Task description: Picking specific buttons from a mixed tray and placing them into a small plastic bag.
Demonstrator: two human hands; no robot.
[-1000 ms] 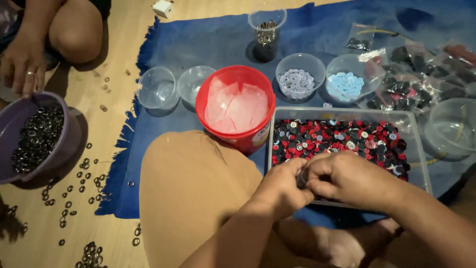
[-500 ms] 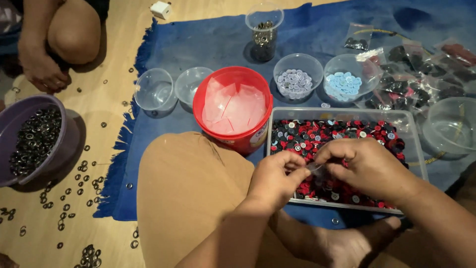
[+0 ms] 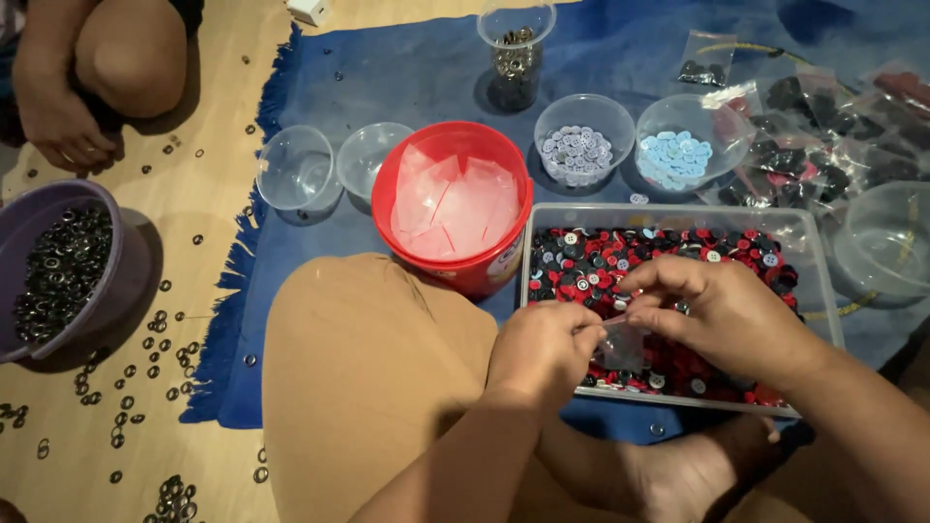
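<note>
Left hand: the left hand [image 3: 544,351], low and centre in the frame, pinches one edge of a small clear plastic bag [image 3: 620,344] between thumb and fingers.
Right hand: the right hand [image 3: 722,315], just to its right, grips the bag's other edge, fingers curled over it.
Bag position: held above the near edge of a clear rectangular plastic tray [image 3: 823,291] filled with red, black and white buttons [image 3: 601,266].
Risk, spill: the bag looks thin and slippery; a loose pinch could likely drop it or scatter its contents into the tray or onto the blue fringed cloth [image 3: 407,68].
Risk, knock: a raised knee in tan cloth [image 3: 368,368] lies touching a red round tub [image 3: 452,208] holding clear bags; a shift could tip it.
Further out: small clear bowls of pale and blue buttons sit upper centre; a purple bowl of metal rings [image 3: 58,271] sits far left.
Hard to see: whether the bag is open or holds anything; the right hand's fingers hide it. Another person's hand [image 3: 63,131], upper left, is cut off.
</note>
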